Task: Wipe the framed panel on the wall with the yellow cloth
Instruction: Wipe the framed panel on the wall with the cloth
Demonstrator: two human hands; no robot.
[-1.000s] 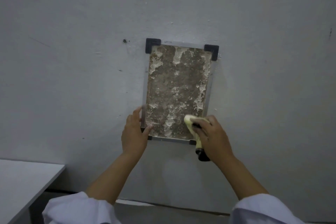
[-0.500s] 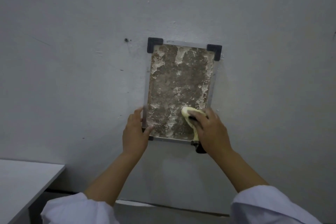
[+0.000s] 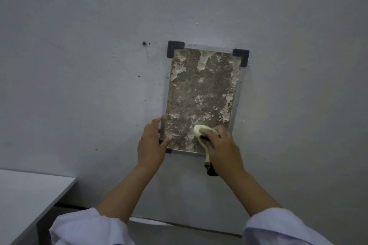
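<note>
**Soft cloth on a rigid, crusted panel: steady the frame, press with the pad**

Nearest me, the two white sleeves (image 3: 87,226) come up from the bottom of the view, with the corner of a pale grey bench (image 3: 29,195) at lower left.

My left hand (image 3: 152,145) is curled around the lower left edge of the framed panel (image 3: 201,97), thumb on the front and fingers along the side rail, bracing it. My right hand (image 3: 223,149) is closed around the bunched yellow cloth (image 3: 200,130), pushing its rounded end against the lower right part of the panel's face; a tail of cloth with a dark tip hangs below the hand.

The cloth looks soft and light, easily squashed, so I judge it wants a full-fist grip with a wad left proud of the fingers. The panel is a brown rectangle blotched with whitish crust, in a thin silver frame with black plastic corner caps (image 3: 175,47). It looks stiff and flat, hung against the grey wall (image 3: 79,65). The crust looks rough, so I expect drag rather than slip. I cannot tell how firmly it is fixed, so holding the rail seems wise.
</note>
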